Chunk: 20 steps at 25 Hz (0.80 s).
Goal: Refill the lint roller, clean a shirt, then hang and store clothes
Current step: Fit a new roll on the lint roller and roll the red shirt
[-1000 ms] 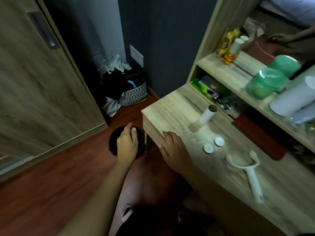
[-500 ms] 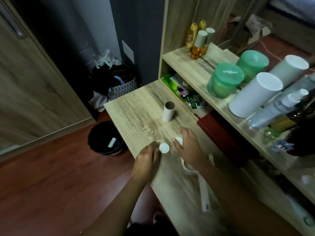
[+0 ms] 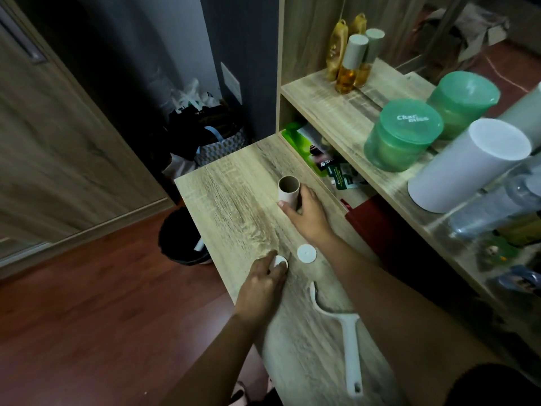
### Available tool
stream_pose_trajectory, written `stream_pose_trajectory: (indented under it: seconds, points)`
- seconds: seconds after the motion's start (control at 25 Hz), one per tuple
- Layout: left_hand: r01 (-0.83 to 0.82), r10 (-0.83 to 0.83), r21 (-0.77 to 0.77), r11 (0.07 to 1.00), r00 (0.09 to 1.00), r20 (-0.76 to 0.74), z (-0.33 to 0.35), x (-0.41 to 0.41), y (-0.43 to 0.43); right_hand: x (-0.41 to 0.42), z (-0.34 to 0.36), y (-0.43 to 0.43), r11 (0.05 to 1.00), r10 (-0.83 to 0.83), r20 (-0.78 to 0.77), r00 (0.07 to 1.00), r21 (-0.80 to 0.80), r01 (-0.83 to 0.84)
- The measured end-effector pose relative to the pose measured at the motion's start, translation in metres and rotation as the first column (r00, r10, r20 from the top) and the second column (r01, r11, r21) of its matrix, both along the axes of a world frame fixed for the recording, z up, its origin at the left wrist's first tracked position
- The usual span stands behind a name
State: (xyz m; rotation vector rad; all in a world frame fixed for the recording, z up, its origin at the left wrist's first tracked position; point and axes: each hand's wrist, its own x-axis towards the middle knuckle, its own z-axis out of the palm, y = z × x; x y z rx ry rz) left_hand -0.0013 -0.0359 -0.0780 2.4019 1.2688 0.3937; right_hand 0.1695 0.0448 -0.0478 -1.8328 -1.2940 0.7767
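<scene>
An upright paper roll with a hollow core point(image 3: 288, 191) stands on the wooden desk point(image 3: 234, 200). My right hand point(image 3: 307, 215) grips its lower part, thumb in front. My left hand point(image 3: 260, 282) pinches a small white end cap point(image 3: 280, 262) lying on the desk near its left edge. A second white cap point(image 3: 306, 253) lies flat between my hands. The white lint roller handle point(image 3: 348, 338), with no roll on it, lies on the desk near my right forearm.
A black waste bin point(image 3: 181, 235) stands on the floor left of the desk. A basket of clothes point(image 3: 216, 142) sits by the wall. The shelf point(image 3: 345, 112) carries green jars point(image 3: 404, 139), a white cylinder point(image 3: 468, 165) and bottles point(image 3: 351, 63). A wardrobe door point(image 3: 58, 142) is at left.
My right hand left the caps and reached forward to grip the roll. My left hand moved onto the nearer white cap. Earlier still, my left hand was over the bin.
</scene>
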Motion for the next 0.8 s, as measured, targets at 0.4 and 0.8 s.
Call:
stream_pose_trajectory:
  seconds: [0.4,0.8]
  points:
    - [-0.319,0.355,-0.174,0.932,0.693,0.628,0.111,-0.017,0.017,0.007,0.062,-0.076,0.970,0.188,0.116,0.975,0.133,-0.203]
    - [-0.049,0.273,-0.311,0.949,0.621,0.735,0.176,-0.006,-0.007,-0.005,0.126,-0.123,0.955,0.219,0.254,0.942,0.140,-0.259]
